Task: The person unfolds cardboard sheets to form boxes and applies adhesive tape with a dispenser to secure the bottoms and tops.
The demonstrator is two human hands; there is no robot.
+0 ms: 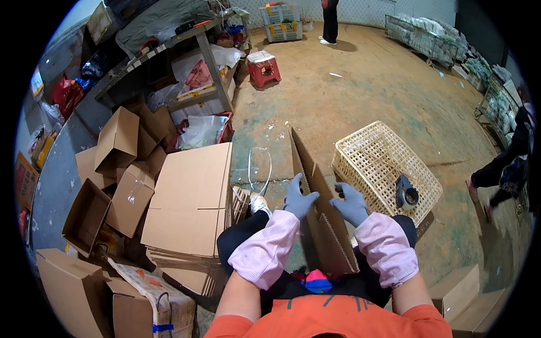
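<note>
A folded-flat cardboard box (pixel 327 222) stands on edge between my knees, tilted slightly. My left hand (pixel 297 197), in a grey glove, is on its left side with thumb and fingers apart; the thumb overlaps the cardboard. On the other side, my right hand (pixel 349 204), gloved alike, has its fingers spread near the board; whether they touch it I cannot tell. To the right, a dark tape dispenser (pixel 406 192) rests on an upturned cream plastic crate (pixel 369 149). A stack of flat cardboard boxes (pixel 186 197) lies by my left leg.
Opened boxes (pixel 128 200) pile up at the far left, beside a wooden workbench (pixel 213 70). A white strap loop (pixel 260 166) lies on the floor ahead. Beyond are a red stool (pixel 263 70) and wire carts (pixel 422 42). Two people stand farther off, one at right.
</note>
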